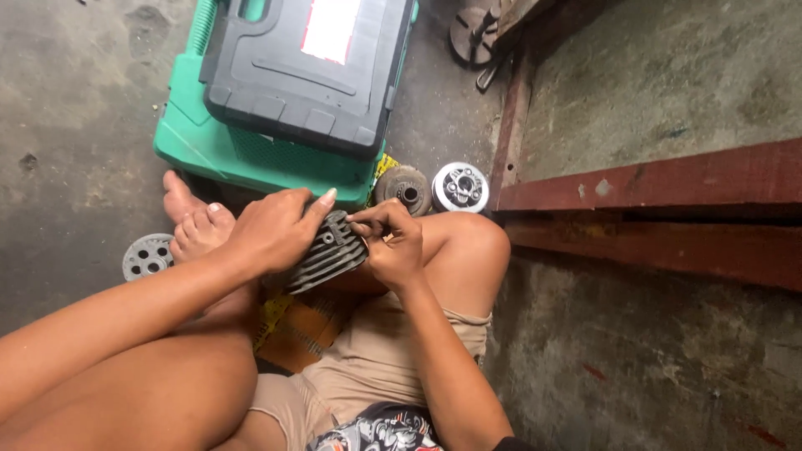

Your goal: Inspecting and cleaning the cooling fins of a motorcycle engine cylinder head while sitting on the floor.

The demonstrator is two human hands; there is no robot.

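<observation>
Your left hand (271, 230) grips the finned cylinder (327, 252) over your knee, fingers wrapped across its top. Your right hand (393, 242) pinches its right edge. Green case (209, 142) and three round discs lie on the floor.

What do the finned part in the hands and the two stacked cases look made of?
Finned part: probably cast metal, dull grey, thin ribs and bolt holes. Dark case and green case: seemingly moulded plastic, matte, with moulded ridges.
</observation>
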